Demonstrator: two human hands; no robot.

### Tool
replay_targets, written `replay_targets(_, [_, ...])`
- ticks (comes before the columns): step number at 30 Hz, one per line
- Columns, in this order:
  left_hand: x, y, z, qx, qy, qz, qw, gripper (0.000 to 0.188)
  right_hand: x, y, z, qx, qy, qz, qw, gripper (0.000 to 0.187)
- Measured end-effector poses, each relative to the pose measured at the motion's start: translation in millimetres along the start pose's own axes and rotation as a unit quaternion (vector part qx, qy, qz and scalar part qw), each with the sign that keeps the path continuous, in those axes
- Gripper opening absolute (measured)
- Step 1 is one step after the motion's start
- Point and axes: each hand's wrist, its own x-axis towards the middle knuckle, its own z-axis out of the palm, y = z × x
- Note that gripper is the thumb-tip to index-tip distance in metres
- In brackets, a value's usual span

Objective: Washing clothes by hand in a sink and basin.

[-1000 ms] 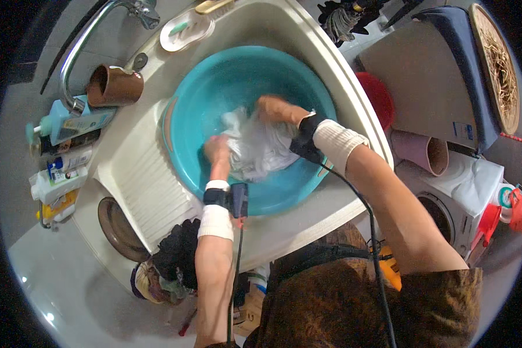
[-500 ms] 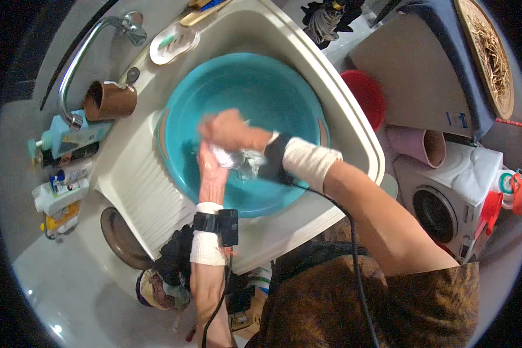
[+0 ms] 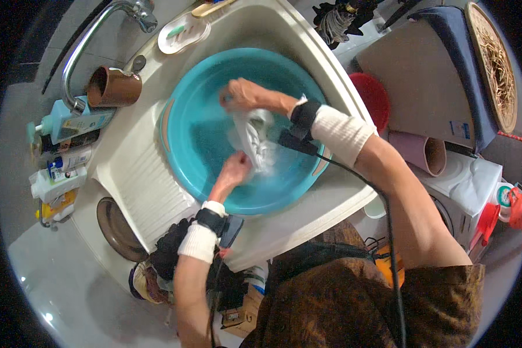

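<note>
A white wet cloth (image 3: 257, 145) is stretched between my hands over a round turquoise basin (image 3: 182, 174) with water in it. My right hand (image 3: 243, 94) is at the far side, its fingers closed round the upper end of the cloth and partly smeared by motion. Nearer to me, my left hand (image 3: 235, 169) grips the cloth's lower edge with closed fingers. The lower folds of the cloth hang at the water and look blurred. Both wrists wear white cuffs and black straps with small devices.
The basin stands in a cream sink (image 3: 330, 75) with a ribbed washboard (image 3: 139, 185) on its left. A tap (image 3: 75, 64), a brown cup (image 3: 115, 87), a soap dish (image 3: 182, 35) and several bottles (image 3: 78, 124) line the left. At right are a red bucket (image 3: 370, 101) and a black cable (image 3: 391, 243).
My hands have come apart: the right moved up and away, the left down toward me. The cloth, bunched between them before, is now spread out between them.
</note>
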Motion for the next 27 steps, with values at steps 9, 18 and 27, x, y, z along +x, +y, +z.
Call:
replay_targets(9, [6, 32, -36, 0.027, 0.038, 0.101, 0.994, 0.027, -28, 81, 11, -0.084, 0.096, 0.205, 0.970, 0.038])
replay_targets(18, [71, -26, -33, -0.179, 0.171, -0.100, 0.964, 0.031, -31, 97, 62, -0.069, 0.048, 0.182, 0.980, 0.022])
replay_targets(27, [63, -37, -26, -0.135, 0.174, -0.061, 0.974, 0.027, -64, 83, 28, -0.051, -0.186, -0.077, 0.978, 0.027])
